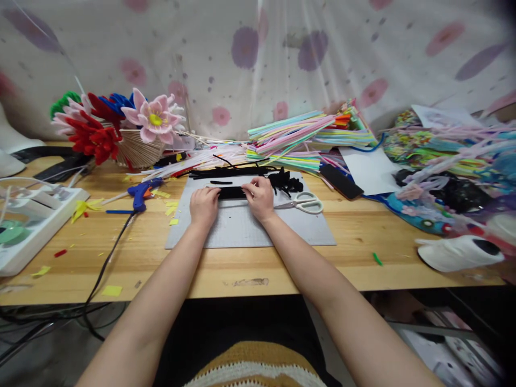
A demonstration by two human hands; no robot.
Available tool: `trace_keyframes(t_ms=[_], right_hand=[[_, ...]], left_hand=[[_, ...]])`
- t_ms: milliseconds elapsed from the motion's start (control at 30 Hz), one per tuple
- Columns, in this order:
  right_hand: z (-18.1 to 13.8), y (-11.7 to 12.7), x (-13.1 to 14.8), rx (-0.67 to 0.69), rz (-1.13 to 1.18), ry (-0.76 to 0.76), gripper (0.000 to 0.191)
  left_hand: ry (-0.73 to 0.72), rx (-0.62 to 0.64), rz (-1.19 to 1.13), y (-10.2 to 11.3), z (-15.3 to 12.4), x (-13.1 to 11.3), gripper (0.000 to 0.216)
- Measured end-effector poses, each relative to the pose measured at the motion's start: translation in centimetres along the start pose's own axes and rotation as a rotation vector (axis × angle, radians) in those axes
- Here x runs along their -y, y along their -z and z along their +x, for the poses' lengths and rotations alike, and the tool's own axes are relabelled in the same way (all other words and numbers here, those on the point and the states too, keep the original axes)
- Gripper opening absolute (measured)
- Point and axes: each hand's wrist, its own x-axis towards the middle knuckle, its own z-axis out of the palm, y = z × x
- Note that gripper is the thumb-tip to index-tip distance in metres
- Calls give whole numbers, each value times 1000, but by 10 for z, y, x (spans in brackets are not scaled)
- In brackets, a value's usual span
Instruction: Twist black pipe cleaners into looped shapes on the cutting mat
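Both my hands rest on a grey cutting mat on the wooden table. My left hand is closed on the left end of a short bundle of black pipe cleaners. My right hand pinches the bundle's right end, fingers curled. More black pipe cleaners lie along the mat's far edge, with a black curled piece to the right. White-handled scissors lie just right of my right hand.
A blue glue gun with a black cord lies left of the mat. Pipe-cleaner flowers stand at the back left, pastel pipe cleaners at the back. A white tray sits far left; craft clutter fills the right.
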Motion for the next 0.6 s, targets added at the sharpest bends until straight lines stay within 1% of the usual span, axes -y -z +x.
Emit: trace_keyframes(t_ms=[133,200,333,433,500,533,600], right_hand=[[-1,4,0,-16,-16,-47,17],[-1,4,-1,-30,25,-87,16],[-1,3,-3,-113,177,-221,13],[-1,2,-2,-134,392,-311,11],[-2,2,1,-90,592,-379,14],[-2,2,4,-38,692,-408,16],[-3,3,9,125,876,-459,20]], left_hand=[[79,-35,22,1,-2,-6,34],[65,-30,7,2,-4,-12,40],[8,32,-30,5,-6,-19,36],[37,50,-77,5,-6,-21,32],[91,55,-196,2,-6,-22,28],[143,72,-301,1,-6,-23,25],[313,145,-599,-3,-7,-26,22]])
